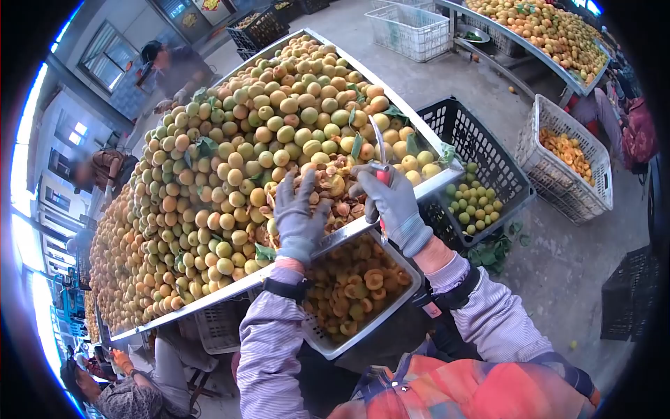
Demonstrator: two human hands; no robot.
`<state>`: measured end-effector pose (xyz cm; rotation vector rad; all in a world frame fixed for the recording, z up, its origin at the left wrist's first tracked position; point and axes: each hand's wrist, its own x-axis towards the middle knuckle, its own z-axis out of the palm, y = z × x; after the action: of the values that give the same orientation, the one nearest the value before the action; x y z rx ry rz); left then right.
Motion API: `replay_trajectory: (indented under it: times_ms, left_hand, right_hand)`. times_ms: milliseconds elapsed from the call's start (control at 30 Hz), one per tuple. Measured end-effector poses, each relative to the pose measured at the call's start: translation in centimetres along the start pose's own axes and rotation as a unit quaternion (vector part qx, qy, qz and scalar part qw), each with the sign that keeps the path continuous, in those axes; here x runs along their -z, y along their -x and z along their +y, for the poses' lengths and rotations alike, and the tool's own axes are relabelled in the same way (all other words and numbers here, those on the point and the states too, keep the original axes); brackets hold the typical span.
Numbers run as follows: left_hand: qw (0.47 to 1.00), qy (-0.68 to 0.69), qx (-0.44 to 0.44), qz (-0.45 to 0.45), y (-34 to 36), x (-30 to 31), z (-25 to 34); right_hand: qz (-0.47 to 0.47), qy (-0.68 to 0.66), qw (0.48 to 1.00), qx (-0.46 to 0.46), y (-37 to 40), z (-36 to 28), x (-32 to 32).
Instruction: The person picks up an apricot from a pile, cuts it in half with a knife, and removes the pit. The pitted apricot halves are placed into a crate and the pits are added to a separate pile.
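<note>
Grey gloves cover both hands. My left hand [299, 216] rests at the near rim of the table with fingers spread, over a heap of apricot pits and scraps [342, 192]. Between the fingers of my right hand [392, 206] is a curved knife [379, 140] with a red handle, its blade pointing up and away from me. Whole apricots [244, 150], yellow-orange to green, are piled beyond both hands. Directly below the rim, a light-coloured crate [417, 283] holds halved apricots [356, 293].
To the right stands a black crate [513, 164] with green fruit [474, 202]; leaves [492, 251] lie beside it. Further right is a white crate [541, 167] of apricot halves. Co-workers [174, 70] sit along the table's far and left sides. Another fruit-laden table [516, 35] stands at the back.
</note>
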<state>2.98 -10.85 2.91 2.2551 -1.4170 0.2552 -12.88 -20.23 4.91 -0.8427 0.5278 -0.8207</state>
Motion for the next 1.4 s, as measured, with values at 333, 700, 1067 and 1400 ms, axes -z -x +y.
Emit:
replay_trajectory:
  times_ms: [333,700,1067,1400]
  left_hand:
    - [0.972,0.186,0.044,0.14,-4.9,0.8,-7.4]
    - [0.973,0.073,0.091,0.197,-5.1,3.9,-12.8]
    - [0.957,-0.187,0.219,0.038,-9.3,3.8,-10.8]
    - [0.99,-0.075,0.076,0.09,-4.4,4.6,-12.8]
  right_hand:
    - [-0.015,0.018,0.999,-0.044,0.7,0.1,-0.4]
    - [-0.061,0.065,0.991,-0.099,1.7,0.6,-1.7]
    - [-0.121,0.127,0.974,-0.144,2.5,1.9,-2.9]
    - [-0.133,0.169,0.965,-0.151,2.7,2.5,-3.0]
